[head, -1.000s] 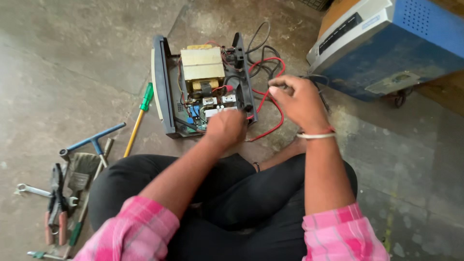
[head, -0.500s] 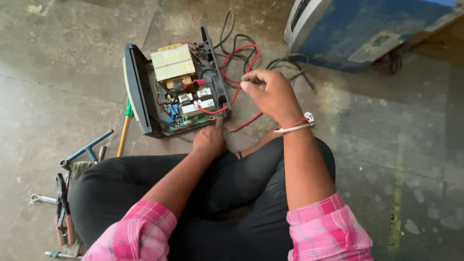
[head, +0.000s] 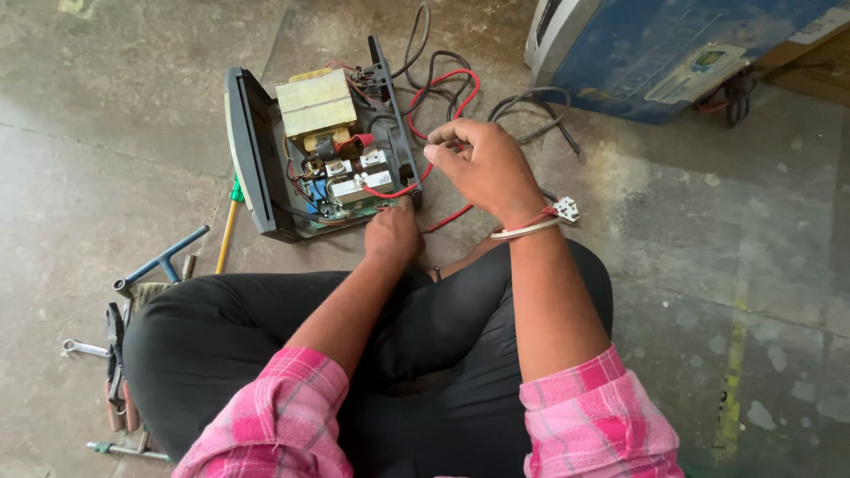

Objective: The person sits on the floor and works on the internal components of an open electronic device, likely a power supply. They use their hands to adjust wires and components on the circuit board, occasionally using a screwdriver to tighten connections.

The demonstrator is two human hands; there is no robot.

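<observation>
Since half a second ago the view has swung left and down, so the opened power unit (head: pixel 323 150) sits nearer the top middle and the blue cabinet (head: pixel 682 53) has slid toward one o'clock; both hands have kept their places against the unit.

From the seated person's lap, the unit lies at twelve o'clock on the concrete floor (head: pixel 106 106), its dark cover tipped open on the left and a cream transformer (head: pixel 317 102) showing above small relays and a green board. The left hand (head: pixel 394 235) is closed loosely, knuckles up, pressed to the unit's near corner as if steadying it; whether it grips anything I cannot tell. The right hand (head: pixel 482 164), at one o'clock from the left, has fingers pinched shut on the red wire (head: pixel 443 102) that loops out of the case beside black leads.

This looks like tracing or freeing a lead during a repair. A next move would likely need the case held firm while that wire is drawn or followed gently, without straining its joint.

At nine o'clock lie a yellow-shafted screwdriver (head: pixel 227 232), a blue T-handle tool (head: pixel 164 261), pliers (head: pixel 115 354) and a small spanner (head: pixel 84 348).
</observation>
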